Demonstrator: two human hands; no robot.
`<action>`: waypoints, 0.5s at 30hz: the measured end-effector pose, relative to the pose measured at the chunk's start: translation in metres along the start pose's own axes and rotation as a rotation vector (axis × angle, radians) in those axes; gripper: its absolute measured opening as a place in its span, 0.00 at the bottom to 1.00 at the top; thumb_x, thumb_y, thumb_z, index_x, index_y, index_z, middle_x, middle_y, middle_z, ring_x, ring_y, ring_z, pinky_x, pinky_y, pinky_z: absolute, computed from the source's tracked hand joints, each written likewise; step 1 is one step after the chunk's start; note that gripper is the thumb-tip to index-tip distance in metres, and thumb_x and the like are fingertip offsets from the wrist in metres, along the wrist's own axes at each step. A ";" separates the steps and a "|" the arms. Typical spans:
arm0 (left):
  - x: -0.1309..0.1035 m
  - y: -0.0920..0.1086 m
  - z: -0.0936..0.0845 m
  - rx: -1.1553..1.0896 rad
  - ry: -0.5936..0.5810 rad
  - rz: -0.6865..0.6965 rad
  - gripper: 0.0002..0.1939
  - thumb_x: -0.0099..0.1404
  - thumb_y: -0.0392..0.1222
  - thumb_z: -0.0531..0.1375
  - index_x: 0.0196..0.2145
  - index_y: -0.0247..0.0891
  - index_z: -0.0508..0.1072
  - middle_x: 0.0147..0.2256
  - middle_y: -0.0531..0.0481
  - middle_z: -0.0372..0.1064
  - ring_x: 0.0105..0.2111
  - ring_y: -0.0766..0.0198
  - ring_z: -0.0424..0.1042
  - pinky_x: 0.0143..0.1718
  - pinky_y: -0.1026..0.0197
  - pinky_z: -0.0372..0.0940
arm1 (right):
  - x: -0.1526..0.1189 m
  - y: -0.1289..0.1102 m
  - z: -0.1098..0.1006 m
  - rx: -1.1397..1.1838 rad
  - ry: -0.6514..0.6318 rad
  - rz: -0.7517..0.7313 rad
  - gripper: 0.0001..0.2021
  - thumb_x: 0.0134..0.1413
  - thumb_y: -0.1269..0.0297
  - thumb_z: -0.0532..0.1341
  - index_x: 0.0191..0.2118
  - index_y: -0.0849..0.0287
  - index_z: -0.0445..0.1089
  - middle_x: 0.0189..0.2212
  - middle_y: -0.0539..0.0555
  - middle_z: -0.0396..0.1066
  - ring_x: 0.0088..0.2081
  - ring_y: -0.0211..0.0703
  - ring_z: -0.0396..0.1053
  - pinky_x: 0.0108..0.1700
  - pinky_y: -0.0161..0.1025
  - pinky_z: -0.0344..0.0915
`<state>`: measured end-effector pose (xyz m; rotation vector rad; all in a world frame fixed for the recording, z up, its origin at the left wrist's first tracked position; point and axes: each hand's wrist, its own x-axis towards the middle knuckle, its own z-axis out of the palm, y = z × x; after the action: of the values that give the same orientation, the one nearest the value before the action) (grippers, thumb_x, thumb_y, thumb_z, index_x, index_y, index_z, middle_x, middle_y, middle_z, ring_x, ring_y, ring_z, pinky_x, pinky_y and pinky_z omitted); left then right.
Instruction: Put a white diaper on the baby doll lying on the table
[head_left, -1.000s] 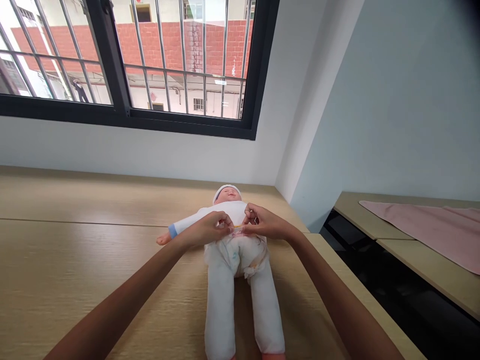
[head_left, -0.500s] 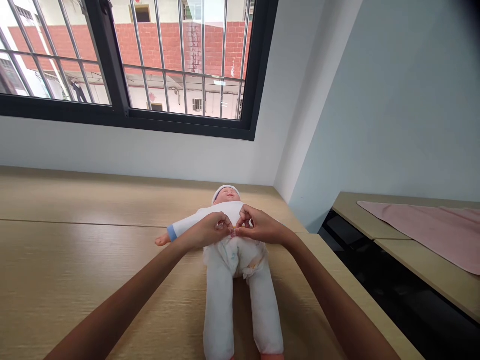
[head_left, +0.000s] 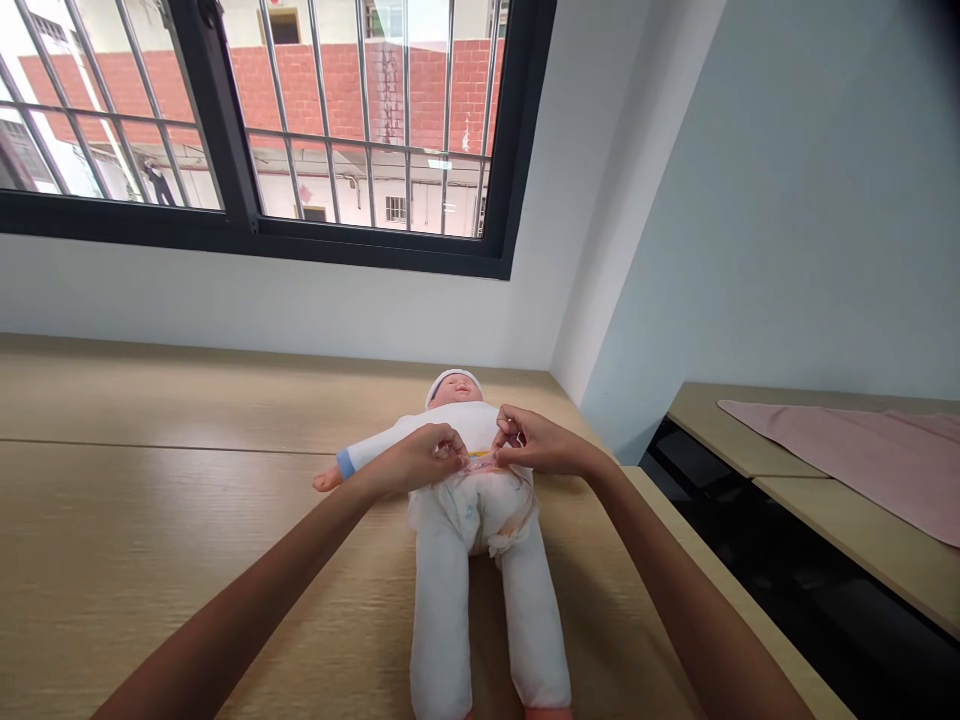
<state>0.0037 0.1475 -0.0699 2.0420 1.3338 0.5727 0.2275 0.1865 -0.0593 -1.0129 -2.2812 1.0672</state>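
Observation:
A baby doll [head_left: 456, 415] in white clothes and a white cap lies on its back, its head toward the window. Around its hips is a white diaper [head_left: 480, 505] with a coloured strip at the waist. My left hand [head_left: 435, 455] pinches the diaper's waist edge at the left end of that strip. At the other end, my right hand [head_left: 525, 442] has its fingers closed on the waist edge. The strip shows between my two hands.
The doll rests on a wooden table [head_left: 187, 540] against the wall, below a barred window [head_left: 360, 250]. Across a dark gap at the right, a pink cloth [head_left: 862, 450] lies on another wooden surface [head_left: 712, 425].
My right hand has moved to the right, away from my left hand, and more of the coloured waist strip shows between them. My left hand has hardly moved.

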 end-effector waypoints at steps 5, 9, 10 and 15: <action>0.001 -0.002 0.002 0.003 0.012 0.000 0.14 0.60 0.50 0.53 0.36 0.39 0.70 0.36 0.51 0.69 0.35 0.62 0.67 0.34 0.60 0.60 | -0.003 -0.002 -0.001 -0.052 0.001 -0.039 0.14 0.47 0.67 0.62 0.30 0.56 0.52 0.30 0.48 0.68 0.32 0.39 0.62 0.31 0.36 0.56; 0.001 -0.003 0.004 0.026 0.029 0.000 0.15 0.61 0.52 0.53 0.35 0.39 0.69 0.34 0.51 0.68 0.33 0.63 0.65 0.33 0.61 0.59 | -0.003 -0.011 0.009 -0.076 0.001 -0.075 0.12 0.49 0.64 0.62 0.31 0.57 0.56 0.33 0.49 0.69 0.32 0.39 0.62 0.31 0.36 0.57; 0.001 -0.003 0.005 0.034 0.038 0.002 0.15 0.61 0.53 0.53 0.35 0.38 0.69 0.34 0.52 0.67 0.32 0.63 0.65 0.33 0.61 0.59 | -0.002 -0.013 0.013 -0.079 0.014 -0.080 0.11 0.49 0.63 0.62 0.31 0.57 0.57 0.33 0.49 0.69 0.32 0.39 0.62 0.31 0.35 0.57; 0.002 -0.003 0.005 0.028 0.043 0.016 0.16 0.61 0.55 0.54 0.35 0.39 0.69 0.33 0.52 0.66 0.32 0.64 0.63 0.32 0.62 0.58 | 0.002 -0.013 0.025 -0.043 0.060 -0.083 0.10 0.50 0.64 0.60 0.32 0.56 0.56 0.32 0.48 0.68 0.30 0.37 0.61 0.29 0.35 0.56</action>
<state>0.0058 0.1484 -0.0761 2.0751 1.3588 0.6113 0.2047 0.1698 -0.0644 -0.9450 -2.2861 0.9457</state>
